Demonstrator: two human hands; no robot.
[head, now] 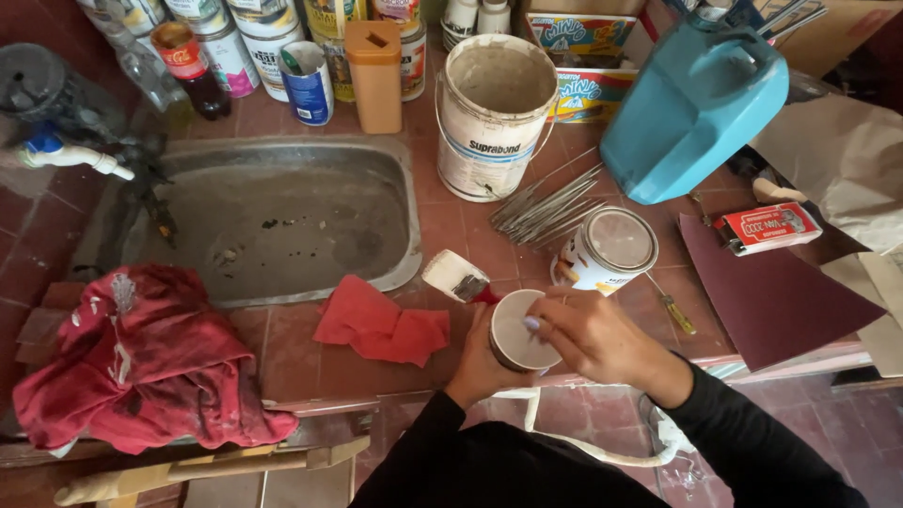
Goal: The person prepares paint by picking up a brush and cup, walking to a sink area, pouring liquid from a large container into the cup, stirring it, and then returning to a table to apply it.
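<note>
Right now we have a small round cup [515, 331] held at the near edge of the tiled table [310, 362]; our left hand [478, 362] wraps it from below and behind, fingers closed around its wall, while our right hand [593, 337] comes over its rim from the other side, the fingertips [532, 324] bunched together and dipping at the pale inside of the cup; whether they pinch anything there we cannot tell. Just beyond the left fingers lies a flat paintbrush [458, 276] with pale bristles, and beside it, further to the left, a crumpled red rag [381, 327]; just beyond the right fingers stands a small paint tin [607, 250] with its lid on, a screwdriver [673, 310] lying along its near side and a loose sheaf of thin metal rods [546, 209] behind it. Further off are a large white bucket [494, 113], a tilted blue jerrycan [691, 105] and, well to the left, a metal sink [282, 221]. To do this handling well, we judge, the left grip should keep the cup level and steady over the table rather than over the gap at its edge; the right fingertips should work lightly at the rim, so nothing tips toward the rag or our dark sleeves.
</note>
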